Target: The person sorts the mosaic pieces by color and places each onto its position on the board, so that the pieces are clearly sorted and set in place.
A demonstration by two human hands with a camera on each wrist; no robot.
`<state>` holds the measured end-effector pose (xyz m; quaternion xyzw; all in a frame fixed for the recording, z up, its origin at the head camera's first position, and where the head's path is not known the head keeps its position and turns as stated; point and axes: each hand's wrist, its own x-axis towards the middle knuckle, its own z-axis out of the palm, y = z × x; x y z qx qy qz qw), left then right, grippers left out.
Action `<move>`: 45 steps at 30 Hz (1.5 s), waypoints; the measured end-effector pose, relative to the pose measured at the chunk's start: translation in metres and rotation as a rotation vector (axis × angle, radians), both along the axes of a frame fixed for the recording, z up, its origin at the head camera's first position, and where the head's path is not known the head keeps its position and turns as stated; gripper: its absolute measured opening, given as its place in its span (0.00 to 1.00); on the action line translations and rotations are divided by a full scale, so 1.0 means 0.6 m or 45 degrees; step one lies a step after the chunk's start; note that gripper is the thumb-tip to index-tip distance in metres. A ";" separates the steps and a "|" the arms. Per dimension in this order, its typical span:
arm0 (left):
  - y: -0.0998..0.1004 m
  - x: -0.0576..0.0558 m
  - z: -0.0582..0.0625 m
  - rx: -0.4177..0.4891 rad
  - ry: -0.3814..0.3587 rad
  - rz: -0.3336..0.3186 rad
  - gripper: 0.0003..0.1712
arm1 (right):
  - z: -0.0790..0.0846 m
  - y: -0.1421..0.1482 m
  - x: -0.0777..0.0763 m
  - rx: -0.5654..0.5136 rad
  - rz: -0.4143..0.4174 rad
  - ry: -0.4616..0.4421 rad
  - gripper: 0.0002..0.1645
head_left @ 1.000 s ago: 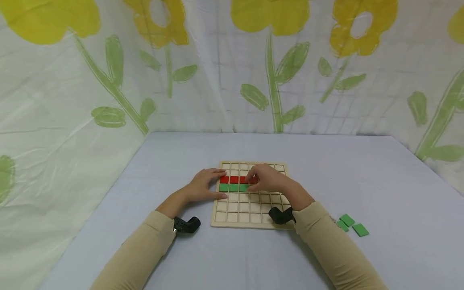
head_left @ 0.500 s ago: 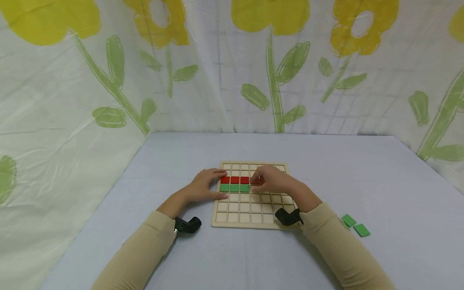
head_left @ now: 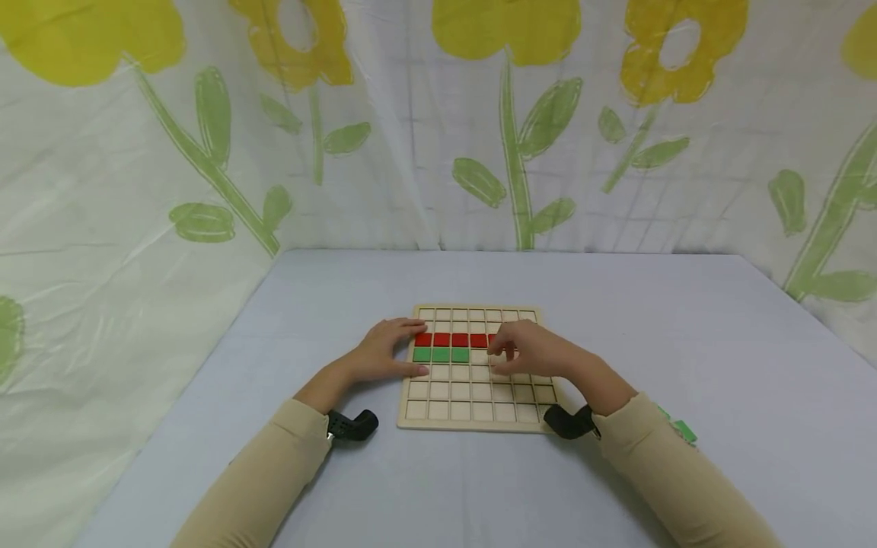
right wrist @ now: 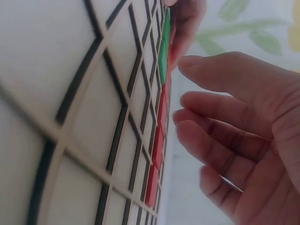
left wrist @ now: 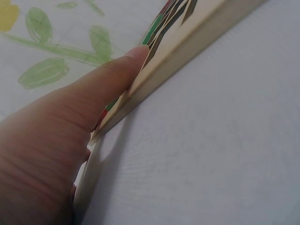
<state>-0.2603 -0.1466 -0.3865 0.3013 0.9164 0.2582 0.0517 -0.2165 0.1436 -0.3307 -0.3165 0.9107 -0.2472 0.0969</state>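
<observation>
The pale tabletop [head_left: 438, 487] I look down on meets a white backdrop [head_left: 404, 152] printed with yellow flowers [head_left: 507, 30]. On my screen the wooden grid board [head_left: 440, 411] lies flat mid-table, a red row [head_left: 460, 340] behind a green row [head_left: 441, 355]. The left hand [head_left: 380, 354] spreads wide at its left edge; the right hand [head_left: 537, 352], loosely bent, thumb apart from fingers, is over its right part. Green tiles [head_left: 685, 431] peek past the right sleeve [head_left: 678, 479].

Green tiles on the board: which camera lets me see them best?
The head view: it looks down on the green tiles, so you see three in a row. The left wrist view shows only green slivers beside the thumb of the left hand. The right wrist view shows them nearly edge-on, as a narrow strip.
</observation>
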 end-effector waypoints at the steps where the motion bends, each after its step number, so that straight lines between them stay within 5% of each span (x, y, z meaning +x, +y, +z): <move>1: 0.000 0.000 0.000 0.001 -0.001 -0.001 0.45 | -0.001 0.005 0.002 0.004 0.005 0.008 0.14; 31: 0.002 0.000 -0.002 0.005 0.007 0.013 0.44 | 0.001 0.149 0.078 0.012 -0.126 0.025 0.15; 45: 0.002 0.002 -0.001 0.006 0.012 0.012 0.45 | -0.004 0.220 0.104 -0.104 -0.165 0.017 0.16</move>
